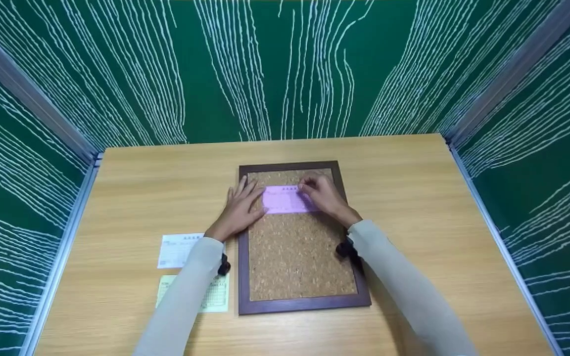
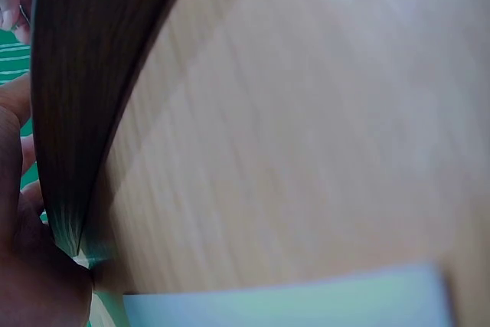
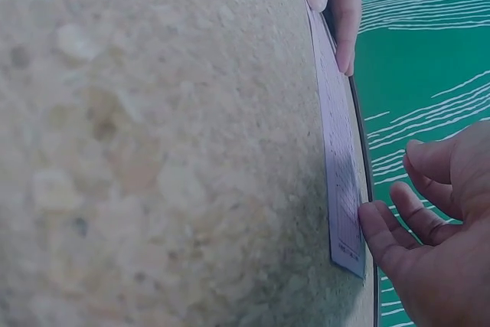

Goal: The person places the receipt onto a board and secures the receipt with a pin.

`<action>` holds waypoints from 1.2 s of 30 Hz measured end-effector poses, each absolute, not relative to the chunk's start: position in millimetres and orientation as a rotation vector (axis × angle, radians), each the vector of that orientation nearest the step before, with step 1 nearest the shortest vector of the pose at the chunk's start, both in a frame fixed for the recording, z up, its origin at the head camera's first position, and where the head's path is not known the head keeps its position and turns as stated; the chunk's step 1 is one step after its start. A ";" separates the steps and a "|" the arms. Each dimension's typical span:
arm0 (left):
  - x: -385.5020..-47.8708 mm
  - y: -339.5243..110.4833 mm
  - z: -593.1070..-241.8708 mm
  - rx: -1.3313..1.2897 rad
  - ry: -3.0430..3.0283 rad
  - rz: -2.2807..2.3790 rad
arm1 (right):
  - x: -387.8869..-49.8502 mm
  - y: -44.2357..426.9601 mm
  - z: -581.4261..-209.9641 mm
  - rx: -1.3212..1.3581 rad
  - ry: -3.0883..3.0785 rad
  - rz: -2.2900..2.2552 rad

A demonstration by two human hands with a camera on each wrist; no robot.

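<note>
A pink printed slip (image 1: pixel 282 200) lies across the upper part of a framed cork board (image 1: pixel 300 257). My left hand (image 1: pixel 239 207) rests spread over the board's left frame, with thumb and fingertips touching the slip's left edge. Over the slip's right part is my right hand (image 1: pixel 325 195), its thumb and index finger brought together near the top edge. In the left wrist view, a thin pin-like piece (image 2: pixel 24 13) shows between fingertips; its head is hidden. One lower finger of the right hand (image 3: pixel 436 227) touches the board side by the slip (image 3: pixel 341 166).
A white printed slip (image 1: pixel 178 249) and a green printed slip (image 1: pixel 215 296) lie left of the board, partly under the left sleeve (image 1: pixel 181 301). The wooden table (image 1: pixel 413 198) is bounded by green walls (image 1: pixel 215 74) with white wavy lines.
</note>
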State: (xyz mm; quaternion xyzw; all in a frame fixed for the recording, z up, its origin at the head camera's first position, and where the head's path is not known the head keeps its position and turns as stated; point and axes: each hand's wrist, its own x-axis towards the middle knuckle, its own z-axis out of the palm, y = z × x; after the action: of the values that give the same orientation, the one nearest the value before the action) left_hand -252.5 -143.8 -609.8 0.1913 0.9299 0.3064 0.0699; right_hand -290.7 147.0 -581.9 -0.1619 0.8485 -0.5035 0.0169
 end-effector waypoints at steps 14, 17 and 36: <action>-248.7 -144.0 -610.9 0.590 2.776 0.967 | -292.3 138.8 -580.8 -0.445 2.683 -1.477; -248.6 -143.6 -611.1 0.589 2.778 0.957 | -293.3 137.7 -581.0 -0.438 2.674 -1.469; -250.8 -143.4 -606.9 0.574 2.802 0.920 | -314.5 139.1 -590.4 -0.682 2.620 -1.408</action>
State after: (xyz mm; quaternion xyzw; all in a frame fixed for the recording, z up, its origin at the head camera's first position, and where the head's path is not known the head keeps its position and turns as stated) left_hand -250.8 -143.4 -606.9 0.1906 0.9304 0.3056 0.0685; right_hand -314.5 139.1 -590.4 -0.2234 0.8577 -0.4610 0.0448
